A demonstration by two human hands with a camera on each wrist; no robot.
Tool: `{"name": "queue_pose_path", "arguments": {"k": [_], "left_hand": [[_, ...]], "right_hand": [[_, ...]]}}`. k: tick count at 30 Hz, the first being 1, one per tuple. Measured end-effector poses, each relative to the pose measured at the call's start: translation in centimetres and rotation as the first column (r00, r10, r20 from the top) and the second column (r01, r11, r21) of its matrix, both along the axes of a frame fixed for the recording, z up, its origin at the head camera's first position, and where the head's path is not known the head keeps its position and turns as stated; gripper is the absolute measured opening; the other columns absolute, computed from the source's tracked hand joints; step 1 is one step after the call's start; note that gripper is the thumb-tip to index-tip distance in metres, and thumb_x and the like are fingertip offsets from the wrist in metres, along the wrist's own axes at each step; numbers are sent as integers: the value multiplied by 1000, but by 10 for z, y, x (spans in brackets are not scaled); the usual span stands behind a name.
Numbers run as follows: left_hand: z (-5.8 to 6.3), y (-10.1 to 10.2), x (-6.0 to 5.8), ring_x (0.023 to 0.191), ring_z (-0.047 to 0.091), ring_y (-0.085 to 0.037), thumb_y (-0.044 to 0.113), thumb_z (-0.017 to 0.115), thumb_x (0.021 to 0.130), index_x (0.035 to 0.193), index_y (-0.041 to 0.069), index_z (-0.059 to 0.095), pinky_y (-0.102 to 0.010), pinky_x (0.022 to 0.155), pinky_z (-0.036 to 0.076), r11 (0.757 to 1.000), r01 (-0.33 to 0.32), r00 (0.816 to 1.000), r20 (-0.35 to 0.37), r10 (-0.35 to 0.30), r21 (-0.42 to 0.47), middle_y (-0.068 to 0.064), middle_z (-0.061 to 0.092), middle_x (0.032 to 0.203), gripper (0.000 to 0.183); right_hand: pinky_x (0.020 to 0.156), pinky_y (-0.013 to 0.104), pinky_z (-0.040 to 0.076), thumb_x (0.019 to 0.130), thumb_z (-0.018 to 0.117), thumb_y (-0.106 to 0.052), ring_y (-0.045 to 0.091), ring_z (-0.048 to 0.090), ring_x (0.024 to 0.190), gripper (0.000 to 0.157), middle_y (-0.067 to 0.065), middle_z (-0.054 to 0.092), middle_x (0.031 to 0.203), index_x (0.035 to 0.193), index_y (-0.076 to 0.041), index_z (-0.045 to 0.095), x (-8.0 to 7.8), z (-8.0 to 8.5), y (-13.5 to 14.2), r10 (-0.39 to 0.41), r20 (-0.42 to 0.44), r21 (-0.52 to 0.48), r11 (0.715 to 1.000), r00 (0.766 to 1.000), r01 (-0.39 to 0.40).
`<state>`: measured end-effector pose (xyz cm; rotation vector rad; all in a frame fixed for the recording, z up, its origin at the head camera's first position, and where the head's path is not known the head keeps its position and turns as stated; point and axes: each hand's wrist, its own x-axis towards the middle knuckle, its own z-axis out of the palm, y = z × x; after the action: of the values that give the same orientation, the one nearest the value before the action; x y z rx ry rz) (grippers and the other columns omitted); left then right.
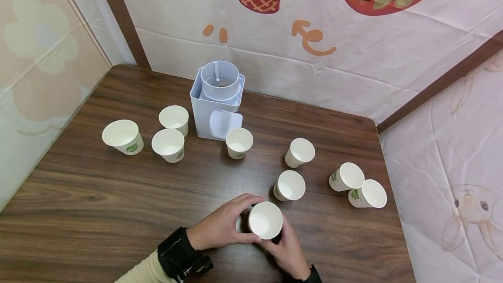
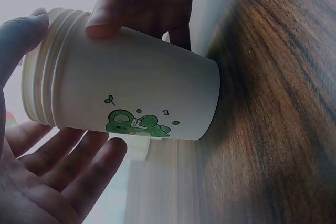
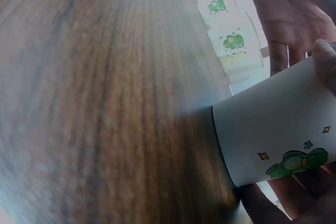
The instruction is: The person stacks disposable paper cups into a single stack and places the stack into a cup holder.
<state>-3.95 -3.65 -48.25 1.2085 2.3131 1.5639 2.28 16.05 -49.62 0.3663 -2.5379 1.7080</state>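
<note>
Near the front of the wooden table, a stack of white paper cups (image 1: 265, 220) stands between both hands. Its layered rims and a green cartoon print show on the nested cups (image 2: 131, 77) in the left wrist view. My left hand (image 1: 225, 225) holds the stack near the rims from the left, thumb on the near side and fingers on the far side. From the right, my right hand (image 1: 288, 248) grips the side of the stack. The base sits at the tabletop in the right wrist view. Just behind stands a single paper cup (image 1: 289, 185).
A pale blue box-shaped device with a round top container (image 1: 214, 119) stands at the back, a paper cup (image 1: 239, 143) before it. More cups stand at left (image 1: 168, 145) and at right (image 1: 367, 194). Fabric walls border the table (image 1: 118, 204).
</note>
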Motion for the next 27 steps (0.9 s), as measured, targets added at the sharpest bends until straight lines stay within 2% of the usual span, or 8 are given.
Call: {"name": "queue_pose_path", "arguments": {"k": [6, 13, 22, 27], "left_hand": [[0, 0, -1, 111, 52, -12, 41, 72, 80, 140, 10, 44, -36, 86, 52, 1000, 9, 1000, -4, -9, -9, -3, 53, 130, 72], [1, -1, 0, 117, 50, -10, 45, 70, 80, 140, 11, 46, -34, 96, 46, 998, -9, 1000, 13, 9, -63, 4, 50, 132, 72], [2, -3, -2, 119, 49, -12, 46, 69, 81, 139, 9, 47, -35, 99, 45, 996, 10, 1000, -16, -11, -93, 0, 51, 133, 73], [5, -3, -6, 120, 49, -11, 47, 69, 80, 138, 8, 48, -35, 100, 44, 994, 27, 1000, 10, -26, -106, 2, 51, 133, 73]], "right_hand": [[94, 37, 47, 74, 79, -12, 29, 57, 112, 67, 11, 60, 125, 133, -3, 47, -1, -2, -1, -6, -9, -11, 1000, 1000, 6], [98, 35, 44, 78, 77, -24, 21, 53, 118, 71, 6, 56, 130, 139, -14, 43, -2, -31, 9, 19, 19, -9, 1000, 1000, -18], [98, 33, 44, 78, 77, -22, 18, 53, 116, 70, 9, 57, 129, 139, -10, 44, -2, -32, 8, 29, -18, -4, 1000, 999, -29], [97, 33, 45, 76, 78, -18, 17, 54, 115, 70, 10, 58, 127, 137, -7, 44, -2, -19, 4, 13, 0, -6, 1000, 1000, -13]]}}
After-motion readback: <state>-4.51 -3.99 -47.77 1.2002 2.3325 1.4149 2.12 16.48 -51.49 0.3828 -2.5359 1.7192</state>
